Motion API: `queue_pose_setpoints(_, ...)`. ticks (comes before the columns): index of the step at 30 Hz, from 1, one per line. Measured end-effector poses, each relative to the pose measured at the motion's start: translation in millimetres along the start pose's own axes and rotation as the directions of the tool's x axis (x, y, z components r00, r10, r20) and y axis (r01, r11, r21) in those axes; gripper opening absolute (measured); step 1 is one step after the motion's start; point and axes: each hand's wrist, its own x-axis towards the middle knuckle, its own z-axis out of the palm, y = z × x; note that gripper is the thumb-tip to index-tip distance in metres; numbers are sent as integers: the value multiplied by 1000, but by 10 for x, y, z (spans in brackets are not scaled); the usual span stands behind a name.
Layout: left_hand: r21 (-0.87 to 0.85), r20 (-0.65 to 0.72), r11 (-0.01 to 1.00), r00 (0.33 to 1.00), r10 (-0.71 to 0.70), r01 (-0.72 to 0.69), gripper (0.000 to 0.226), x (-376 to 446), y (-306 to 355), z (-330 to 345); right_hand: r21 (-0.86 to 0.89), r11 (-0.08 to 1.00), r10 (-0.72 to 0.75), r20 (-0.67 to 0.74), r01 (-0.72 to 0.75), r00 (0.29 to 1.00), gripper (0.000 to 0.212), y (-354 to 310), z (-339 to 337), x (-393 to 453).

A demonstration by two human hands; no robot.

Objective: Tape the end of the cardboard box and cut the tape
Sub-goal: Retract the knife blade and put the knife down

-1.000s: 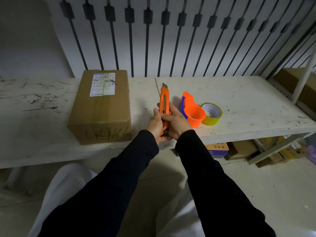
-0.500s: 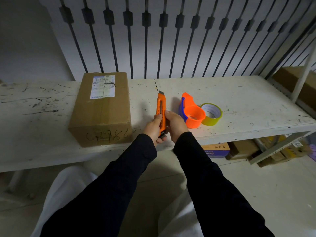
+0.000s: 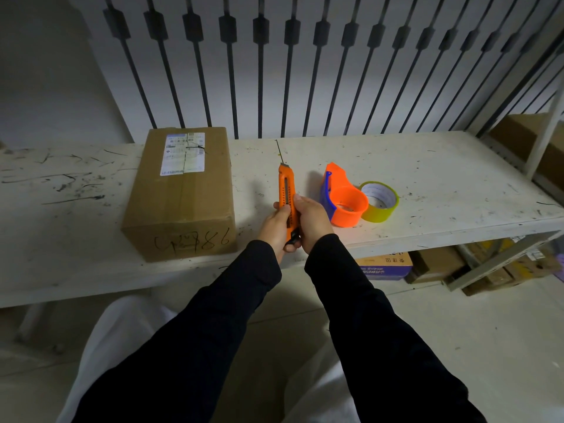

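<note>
Head view, centre of frame: your left hand and right hand, both curled around one orange utility knife, which points away from you with a short blade tip showing at its far end. Left thumb lies on the knife's slider track; right fingers wrap the handle from the other side.

Left of centre: cardboard box, closed, on the scuffed white table; a white shipping label on its top, handwriting on the side facing you.

Right of centre, just beside your right hand: orange tape dispenser, touching a yellowish tape roll.

Lower right, under the table: several cartons on the floor.

Lower frame: your black sleeves.
</note>
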Motion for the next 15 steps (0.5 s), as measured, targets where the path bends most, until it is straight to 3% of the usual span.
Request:
queue_pose_setpoints(10, 47, -60, 998, 998, -30, 33, 41, 32, -56, 62, 52, 997, 63, -54, -61, 997, 31, 53, -1, 8)
queue_pose_setpoints(15, -125, 6, 985, 993, -119, 119, 54, 22, -32, 63, 7, 980, 197, 45, -198, 979, 23, -12, -100, -64)
